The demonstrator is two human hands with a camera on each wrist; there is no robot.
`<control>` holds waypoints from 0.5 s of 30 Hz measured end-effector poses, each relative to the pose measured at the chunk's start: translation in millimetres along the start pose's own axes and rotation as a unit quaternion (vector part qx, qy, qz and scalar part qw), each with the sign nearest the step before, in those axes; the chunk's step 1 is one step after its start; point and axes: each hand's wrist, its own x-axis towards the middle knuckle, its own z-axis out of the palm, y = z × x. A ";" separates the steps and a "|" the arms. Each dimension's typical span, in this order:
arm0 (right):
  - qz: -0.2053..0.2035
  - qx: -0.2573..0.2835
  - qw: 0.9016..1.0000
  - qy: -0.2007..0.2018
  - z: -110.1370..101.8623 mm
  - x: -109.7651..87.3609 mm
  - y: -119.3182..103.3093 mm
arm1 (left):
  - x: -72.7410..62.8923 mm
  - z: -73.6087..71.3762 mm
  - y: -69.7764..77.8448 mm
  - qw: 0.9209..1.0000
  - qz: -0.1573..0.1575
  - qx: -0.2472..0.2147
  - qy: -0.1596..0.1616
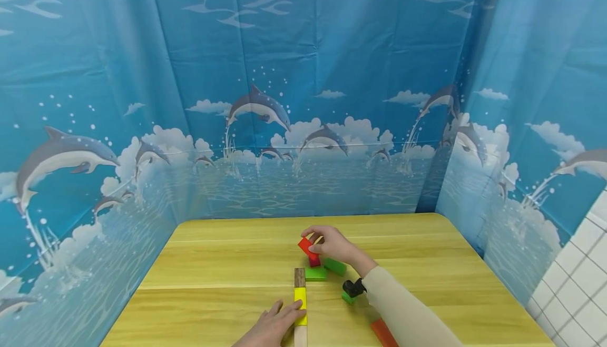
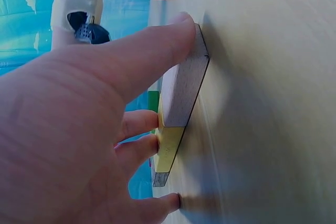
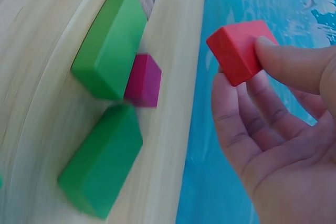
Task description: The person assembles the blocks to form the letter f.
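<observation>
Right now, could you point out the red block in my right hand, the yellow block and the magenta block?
Red block (image 3: pixel 242 41): right wrist view, on its brighter face.
Yellow block (image 2: pixel 169 147): left wrist view, on its side face.
Magenta block (image 3: pixel 144 82): right wrist view, its visible middle.

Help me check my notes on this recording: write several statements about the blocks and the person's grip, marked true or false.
1. The right grip holds a red block. True.
2. The left grip touches the yellow block. True.
3. The yellow block is at the far end of its row. False: it lies between the dark brown block at the far end and the pale block.
4. The left grip holds the magenta block. False: the magenta block is on the table, beside a green block.
5. The red block touches the magenta block. False: the right wrist view shows them apart.
</observation>
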 end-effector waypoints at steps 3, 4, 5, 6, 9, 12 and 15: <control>0.002 0.010 1.000 0.003 8.1 10.1 -5.5 | 0.3 -1.4 -0.9 1.000 -0.001 -0.004 -0.002; 0.004 0.014 1.000 0.003 10.9 14.1 -5.9 | 0.3 -1.8 -1.1 1.000 -0.001 -0.005 -0.003; 0.004 0.019 1.000 0.002 13.6 17.6 -6.4 | 0.2 -2.2 -1.1 1.000 0.000 -0.006 -0.003; 0.006 0.024 1.000 0.001 16.1 20.9 -6.6 | 0.4 -2.6 -1.0 1.000 0.000 -0.007 -0.004; 0.003 0.028 1.000 -0.006 23.9 30.7 -2.6 | 0.9 -2.6 -1.8 1.000 -0.001 -0.006 -0.007; 0.001 0.021 1.000 -0.013 30.9 36.2 -2.6 | 1.8 -2.0 -2.6 1.000 -0.005 -0.005 -0.009; -0.001 0.011 1.000 -0.017 37.1 41.5 -1.0 | 2.6 -0.9 -3.2 1.000 -0.006 0.001 -0.010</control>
